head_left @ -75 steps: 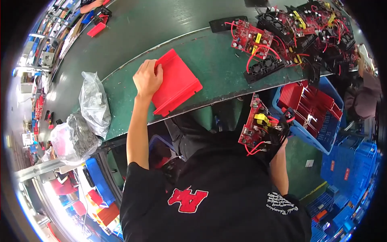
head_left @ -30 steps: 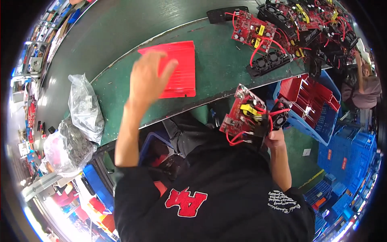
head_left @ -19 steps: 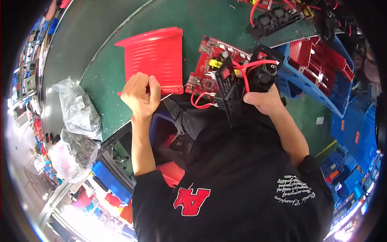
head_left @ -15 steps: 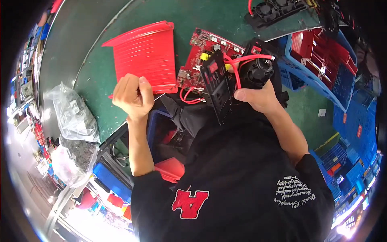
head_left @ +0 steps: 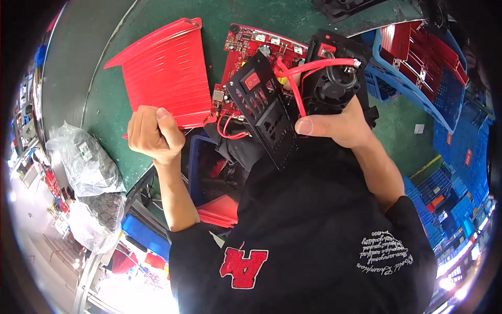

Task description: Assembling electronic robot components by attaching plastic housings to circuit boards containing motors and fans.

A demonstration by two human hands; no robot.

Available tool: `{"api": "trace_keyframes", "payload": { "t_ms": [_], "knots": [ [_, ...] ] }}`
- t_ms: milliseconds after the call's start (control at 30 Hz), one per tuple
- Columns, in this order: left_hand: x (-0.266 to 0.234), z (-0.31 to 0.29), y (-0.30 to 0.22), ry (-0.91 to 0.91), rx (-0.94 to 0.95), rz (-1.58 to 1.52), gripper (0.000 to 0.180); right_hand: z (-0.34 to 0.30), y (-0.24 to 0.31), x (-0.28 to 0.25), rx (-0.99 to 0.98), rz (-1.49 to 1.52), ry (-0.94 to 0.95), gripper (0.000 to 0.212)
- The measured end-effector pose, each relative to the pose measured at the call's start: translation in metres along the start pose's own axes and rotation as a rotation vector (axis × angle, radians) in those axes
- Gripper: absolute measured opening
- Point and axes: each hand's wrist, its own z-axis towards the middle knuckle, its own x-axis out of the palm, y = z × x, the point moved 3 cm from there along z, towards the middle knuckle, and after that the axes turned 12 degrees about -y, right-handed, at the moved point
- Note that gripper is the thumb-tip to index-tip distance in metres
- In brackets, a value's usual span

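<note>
My left hand (head_left: 156, 133) is closed in a fist at the near edge of a red ribbed metal casing (head_left: 164, 73). Whatever its fingers hold, if anything, is hidden. My right hand (head_left: 337, 125) is wrapped round a black panel with a cooling fan (head_left: 337, 86), thumb towards me and most fingers behind it. Left of the fan, a black perforated end panel (head_left: 269, 118) with a red rocker switch (head_left: 252, 80) leans at a slant. Behind this lies a red circuit board (head_left: 238, 49). Thick red cables (head_left: 298, 94) run between the parts, and a thinner red wire loops near the board's corner.
Clear plastic bags (head_left: 83, 159) with dark contents hang by the green table's (head_left: 99, 120) left edge. A blue crate (head_left: 405, 89) holding red casings stands at right, with more blue crates (head_left: 460, 157) beyond. Below the table edge are red sheets (head_left: 219, 210).
The black end panel has turned, so its switch and slots face me more. The casing, board and both hands appear slightly further left as the view shifts.
</note>
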Motion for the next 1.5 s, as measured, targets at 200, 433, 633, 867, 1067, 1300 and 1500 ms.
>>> {"api": "trace_keyframes", "payload": {
  "t_ms": [200,433,633,867,1067,1300,1500],
  "knots": [
    [0.000,0.002,-0.001,0.015,0.026,0.009,0.022,0.020,0.016,0.006,-0.041,-0.092,0.146,0.057],
    [-0.001,-0.001,-0.003,0.030,0.031,0.059,0.026,0.034,0.030,0.013,0.102,-0.079,0.195,0.059],
    [-0.003,-0.001,-0.003,0.043,0.042,0.094,0.027,0.040,0.028,0.013,0.173,-0.042,0.224,0.060],
    [-0.002,0.000,-0.007,0.042,0.032,0.100,0.022,0.045,0.029,0.012,0.163,-0.053,0.253,0.053],
    [-0.002,0.000,-0.007,0.044,0.014,0.076,0.022,0.045,0.032,0.012,0.170,-0.056,0.263,0.054],
    [-0.001,0.004,-0.011,0.045,0.013,0.083,0.025,0.045,0.028,0.012,0.164,0.024,0.339,0.068],
    [-0.003,0.003,-0.012,0.065,-0.014,0.116,0.028,0.049,0.031,0.012,0.110,-0.015,0.315,0.068]
  ]
}}
